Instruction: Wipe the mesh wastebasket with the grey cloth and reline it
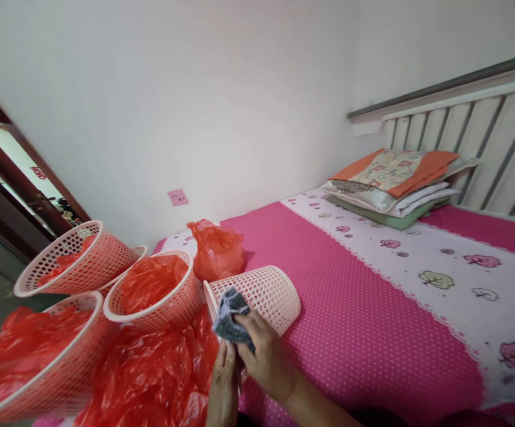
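Note:
A pale pink perforated plastic basket (279, 299) lies on its side on the bed, its rim turned toward the left. My left hand (223, 382) is closed at the lower part of that rim, pinching it between the fingers. In my right hand (268, 359) is a crumpled blue-grey cloth (229, 311), pressed against the rim just above my left fingers. The cloth and hands hide the basket's mouth. A heap of red plastic bags (150, 379) spreads out left of my hands.
Several pink baskets holding red plastic bags stand at left, one basket (153, 320) nearest. Behind them sits a bunched red bag (217, 249). Folded bedding (390, 178) is stacked by the headboard (474, 142) on the pink dotted bedspread (350, 314). A wall (239, 118) borders the far side.

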Motion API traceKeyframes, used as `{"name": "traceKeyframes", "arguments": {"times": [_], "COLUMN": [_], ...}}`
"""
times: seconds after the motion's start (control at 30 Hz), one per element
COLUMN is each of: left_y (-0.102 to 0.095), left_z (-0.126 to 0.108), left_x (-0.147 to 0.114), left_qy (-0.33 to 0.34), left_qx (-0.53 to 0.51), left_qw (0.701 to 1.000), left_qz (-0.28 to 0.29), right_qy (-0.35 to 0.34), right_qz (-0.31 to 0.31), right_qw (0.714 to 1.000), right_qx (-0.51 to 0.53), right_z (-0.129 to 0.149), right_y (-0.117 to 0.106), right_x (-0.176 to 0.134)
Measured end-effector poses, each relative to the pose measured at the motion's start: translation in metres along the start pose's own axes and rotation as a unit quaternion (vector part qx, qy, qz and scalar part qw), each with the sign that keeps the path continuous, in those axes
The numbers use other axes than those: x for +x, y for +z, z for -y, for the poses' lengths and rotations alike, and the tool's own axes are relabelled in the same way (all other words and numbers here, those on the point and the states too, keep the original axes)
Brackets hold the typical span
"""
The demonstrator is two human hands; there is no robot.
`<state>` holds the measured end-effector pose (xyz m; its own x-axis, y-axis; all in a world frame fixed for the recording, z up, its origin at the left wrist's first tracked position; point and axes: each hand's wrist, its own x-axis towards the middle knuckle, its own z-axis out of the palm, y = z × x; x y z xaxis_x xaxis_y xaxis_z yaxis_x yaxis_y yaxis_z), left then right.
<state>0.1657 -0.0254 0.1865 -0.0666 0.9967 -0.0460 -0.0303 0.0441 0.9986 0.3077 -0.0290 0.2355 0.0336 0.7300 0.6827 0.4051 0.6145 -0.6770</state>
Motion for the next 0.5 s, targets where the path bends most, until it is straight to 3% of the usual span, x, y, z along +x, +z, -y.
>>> {"name": "traceKeyframes", "arguments": {"times": [0.07, 0.2, 0.33, 0.5], "left_y": [-0.007, -0.016, -0.011, -0.004], "left_z": [0.014, 0.028, 0.021, 0.012], "left_x": [-0.003, -0.004, -0.005, -0.009], "left_qy": [-0.012, -0.045, -0.034, -0.004], "left_qx": [0.008, -0.068, -0.083, 0.01], "left_qw": [1.0, 0.996, 0.995, 0.999], "left_qz": [-0.013, 0.023, 0.045, 0.033], "right_qy": [-0.003, -0.035, -0.065, -0.062], "right_qz": [0.022, 0.036, 0.038, 0.032], "right_qw": [0.999, 0.993, 0.985, 0.98], "right_qx": [-0.027, -0.103, -0.154, -0.189], "right_z": [0.008, 0.011, 0.005, 0.0], "right_y": [0.009, 0.017, 0.017, 0.011], "right_x": [-0.012, -0.026, -0.024, -0.013]}}
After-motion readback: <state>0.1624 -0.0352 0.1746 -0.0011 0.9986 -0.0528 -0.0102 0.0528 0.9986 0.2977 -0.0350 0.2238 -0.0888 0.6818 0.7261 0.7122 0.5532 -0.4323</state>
